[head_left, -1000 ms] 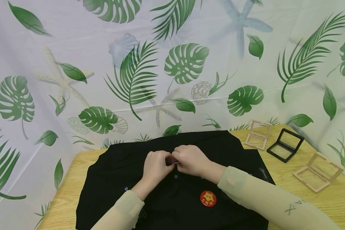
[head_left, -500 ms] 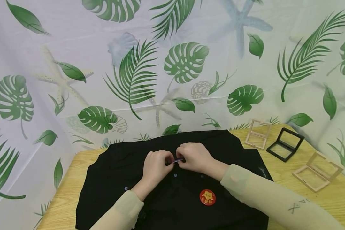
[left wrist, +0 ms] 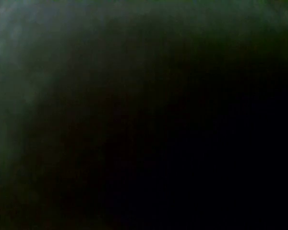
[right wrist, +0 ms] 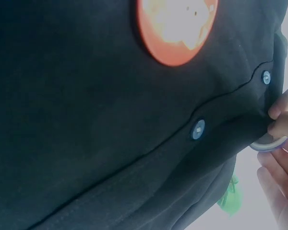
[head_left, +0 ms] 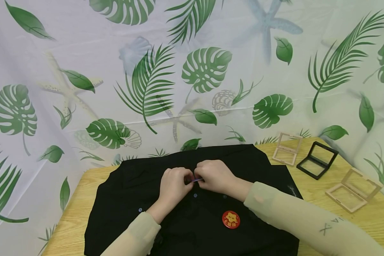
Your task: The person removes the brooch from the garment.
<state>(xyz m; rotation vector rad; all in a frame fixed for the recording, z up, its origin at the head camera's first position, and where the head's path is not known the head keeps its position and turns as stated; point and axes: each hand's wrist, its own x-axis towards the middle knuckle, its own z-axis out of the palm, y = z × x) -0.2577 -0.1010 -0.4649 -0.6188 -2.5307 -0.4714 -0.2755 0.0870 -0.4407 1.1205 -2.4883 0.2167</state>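
A black shirt with small buttons lies spread on the table. Over its upper middle, my left hand and right hand meet with curled fingers. Between them they pinch a thin round badge, seen edge-on. In the right wrist view, the badge's pale blue-white rim shows among fingers, right at a raised fold of the shirt. Its face is mostly hidden. A red badge with a yellow star sits on the shirt nearer me. The left wrist view is almost wholly dark.
On the wooden table, at the right, stand three open hinged cases with clear panels: a small beige one, a black one and a larger beige one. A leaf-print cloth hangs behind.
My right hand first drew slightly apart from the left, showing more of the badge's edge, then came back close to it. My left hand stays nearly still.
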